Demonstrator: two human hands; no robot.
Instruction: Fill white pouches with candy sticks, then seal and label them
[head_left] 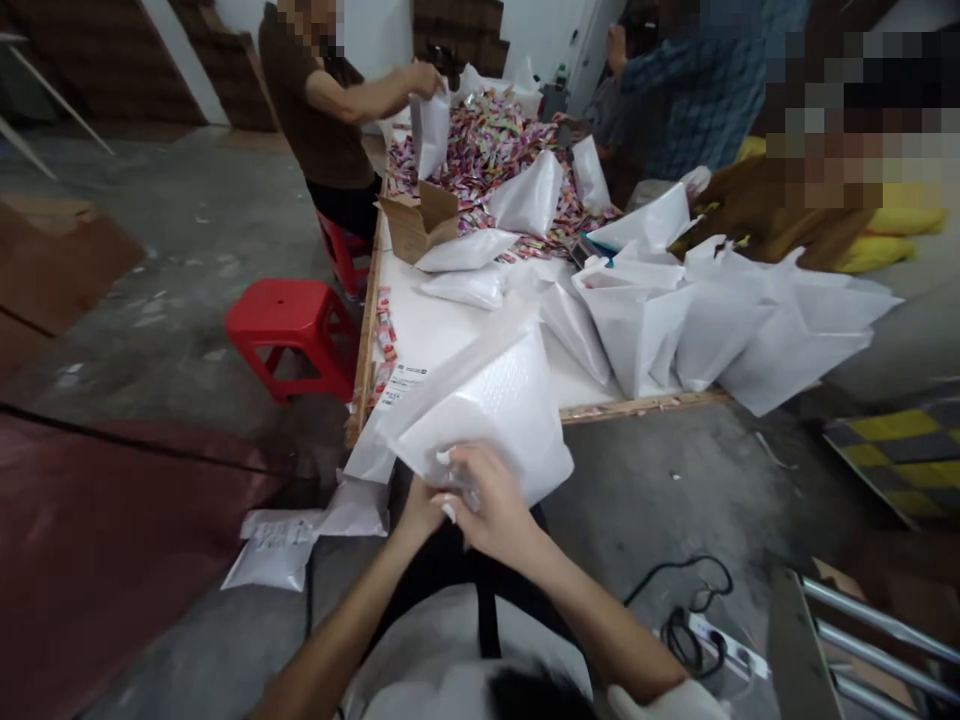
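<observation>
A full white bubble mailer [487, 400] is tilted in front of me, over the near edge of the table. My right hand [491, 500] is closed on its near end, thumb and fingers pinching the material. Beside it, my left hand [424, 508] grips the same end, its fingers mostly hidden behind the mailer. Just left of my hands, a white package with a printed label [371, 440] lies at the table corner.
Several white bags [637, 320] stand along the right of the table [401, 320]. Small colourful packets [491, 140] are heaped beyond an open carton [420, 225]. Two people work there. A red stool [285, 310] stands left; a power strip [727, 645] lies on the floor.
</observation>
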